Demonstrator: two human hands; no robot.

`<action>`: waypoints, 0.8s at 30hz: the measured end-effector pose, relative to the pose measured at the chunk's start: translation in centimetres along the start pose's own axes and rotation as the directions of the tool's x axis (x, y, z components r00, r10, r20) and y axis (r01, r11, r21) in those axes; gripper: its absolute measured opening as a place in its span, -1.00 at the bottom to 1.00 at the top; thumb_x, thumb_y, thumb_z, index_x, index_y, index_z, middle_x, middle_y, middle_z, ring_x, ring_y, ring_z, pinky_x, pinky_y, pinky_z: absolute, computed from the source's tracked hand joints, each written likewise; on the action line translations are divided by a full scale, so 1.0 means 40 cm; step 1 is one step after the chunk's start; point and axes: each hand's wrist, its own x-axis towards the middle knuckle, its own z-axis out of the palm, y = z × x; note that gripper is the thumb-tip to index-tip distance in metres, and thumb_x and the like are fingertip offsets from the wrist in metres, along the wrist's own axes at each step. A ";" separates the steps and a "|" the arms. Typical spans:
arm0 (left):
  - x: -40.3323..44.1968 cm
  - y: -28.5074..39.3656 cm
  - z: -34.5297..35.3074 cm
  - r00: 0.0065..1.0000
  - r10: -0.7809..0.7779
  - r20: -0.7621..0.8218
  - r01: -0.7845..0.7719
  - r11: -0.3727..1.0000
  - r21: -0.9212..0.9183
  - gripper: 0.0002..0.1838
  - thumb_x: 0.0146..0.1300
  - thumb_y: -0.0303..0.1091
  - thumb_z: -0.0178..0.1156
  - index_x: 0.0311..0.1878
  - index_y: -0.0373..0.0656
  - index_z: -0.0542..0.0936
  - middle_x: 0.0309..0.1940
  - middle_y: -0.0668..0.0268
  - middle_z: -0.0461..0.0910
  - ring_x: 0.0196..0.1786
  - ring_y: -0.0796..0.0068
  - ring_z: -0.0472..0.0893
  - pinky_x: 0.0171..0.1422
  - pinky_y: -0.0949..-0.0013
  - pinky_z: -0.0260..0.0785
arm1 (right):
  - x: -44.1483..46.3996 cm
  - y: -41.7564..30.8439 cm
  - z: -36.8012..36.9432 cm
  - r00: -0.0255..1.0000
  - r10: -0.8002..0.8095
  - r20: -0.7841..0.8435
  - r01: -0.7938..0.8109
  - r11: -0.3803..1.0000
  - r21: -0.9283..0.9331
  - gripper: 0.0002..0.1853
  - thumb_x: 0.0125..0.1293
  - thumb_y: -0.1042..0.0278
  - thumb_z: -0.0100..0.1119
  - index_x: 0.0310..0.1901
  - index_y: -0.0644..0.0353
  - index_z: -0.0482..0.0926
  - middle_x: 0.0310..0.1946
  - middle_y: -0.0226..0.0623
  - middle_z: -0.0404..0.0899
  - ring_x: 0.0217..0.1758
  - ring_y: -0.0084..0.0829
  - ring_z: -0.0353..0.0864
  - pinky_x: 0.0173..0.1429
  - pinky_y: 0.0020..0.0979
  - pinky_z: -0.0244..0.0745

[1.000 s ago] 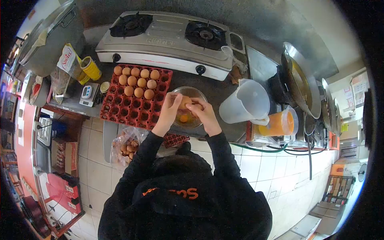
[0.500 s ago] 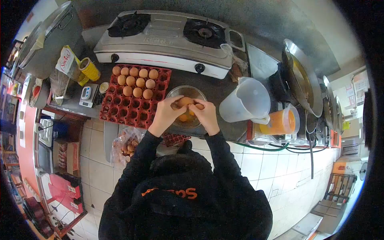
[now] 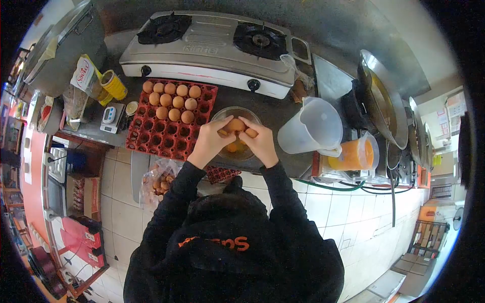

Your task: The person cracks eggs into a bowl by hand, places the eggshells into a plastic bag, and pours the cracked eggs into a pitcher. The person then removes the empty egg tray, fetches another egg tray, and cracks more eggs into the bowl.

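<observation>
A brown egg [image 3: 235, 124] is held between the fingertips of both my hands, above a round see-through bowl [image 3: 225, 113]. My left hand [image 3: 207, 141] is closed on the egg's left side, with something orange-brown, partly hidden, under its fingers. On the right side, my right hand [image 3: 261, 145] grips the egg and also has a second brown egg or shell [image 3: 251, 133] tucked in its fingers. Yolks [image 3: 232, 147] lie in the bowl below. Left of the bowl stands a red egg tray [image 3: 166, 137] with several brown eggs [image 3: 174, 115] in its back rows.
Behind is a two-burner gas stove [image 3: 207, 48]. A white plastic jug [image 3: 308, 129] and a jug of orange liquid [image 3: 353, 154] stand at right. At left are a small scale [image 3: 112, 117] and a yellow can [image 3: 114, 85]. A bag of shells [image 3: 160, 183] hangs below the counter.
The egg between my hands has risen slightly and shows more fully. My fingertips sit higher around it, and the hands remain over the bowl.
</observation>
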 end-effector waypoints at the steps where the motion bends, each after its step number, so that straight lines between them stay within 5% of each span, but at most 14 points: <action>1: 0.001 0.000 -0.001 1.000 0.008 -0.001 -0.008 1.000 -0.006 -0.44 -0.01 -0.40 0.41 0.14 -0.29 0.58 -0.09 -0.09 0.65 -0.10 0.15 0.71 -0.03 0.33 0.56 | 0.001 -0.004 -0.005 1.000 0.006 0.011 -0.006 1.000 0.011 -0.52 0.07 0.29 0.38 0.10 0.07 0.65 -0.16 -0.03 0.69 -0.14 -0.18 0.74 0.00 -0.34 0.59; 5: 0.000 0.000 -0.004 1.000 0.008 0.010 -0.008 0.999 -0.032 -0.44 0.00 -0.43 0.39 0.17 -0.20 0.59 -0.06 0.01 0.65 -0.09 0.32 0.70 -0.02 0.37 0.56 | 0.002 -0.021 -0.017 0.999 0.026 0.034 -0.027 0.999 0.018 -0.50 0.06 0.33 0.39 0.12 0.08 0.64 -0.08 -0.04 0.69 -0.06 -0.21 0.73 0.07 -0.35 0.58; 11: 0.003 0.018 -0.016 0.998 0.045 0.042 -0.045 0.999 -0.005 -0.44 0.02 -0.43 0.40 0.18 -0.21 0.58 -0.01 -0.03 0.64 0.02 0.14 0.68 0.11 0.29 0.52 | -0.002 -0.023 -0.021 0.999 0.007 0.036 -0.009 0.999 0.035 -0.49 0.06 0.47 0.33 0.14 0.10 0.62 0.00 -0.05 0.66 0.02 -0.27 0.69 0.11 -0.39 0.53; 17: 0.005 0.034 -0.027 0.995 0.007 0.096 -0.010 1.000 0.029 -0.43 0.01 -0.43 0.39 0.18 -0.20 0.58 0.00 -0.03 0.64 0.01 0.14 0.68 0.12 0.29 0.51 | -0.001 -0.021 -0.039 0.998 -0.065 0.025 0.066 0.998 -0.017 -0.48 0.05 0.50 0.33 0.14 0.06 0.62 -0.12 -0.13 0.66 -0.10 -0.26 0.69 0.05 -0.38 0.53; 20: 0.007 0.029 -0.030 0.990 0.094 0.101 -0.094 0.996 -0.005 -0.42 0.01 -0.50 0.37 0.20 -0.23 0.56 -0.18 -0.03 0.66 -0.30 0.36 0.69 -0.11 0.40 0.57 | 0.004 -0.025 -0.049 0.995 -0.101 0.020 0.102 0.991 -0.086 -0.48 0.04 0.49 0.33 0.13 0.02 0.63 -0.21 -0.21 0.63 -0.18 -0.23 0.65 0.00 -0.33 0.53; 24: 0.017 0.052 -0.059 0.981 0.074 0.177 -0.076 0.997 0.002 -0.43 0.02 -0.48 0.36 0.19 -0.23 0.57 -0.16 -0.01 0.66 -0.21 0.28 0.69 -0.04 0.36 0.54 | 0.014 -0.019 -0.071 0.956 -0.289 0.037 0.285 0.899 -0.332 -0.46 0.04 0.32 0.35 0.15 -0.09 0.61 -0.18 -0.30 0.62 -0.15 -0.20 0.60 -0.02 -0.24 0.51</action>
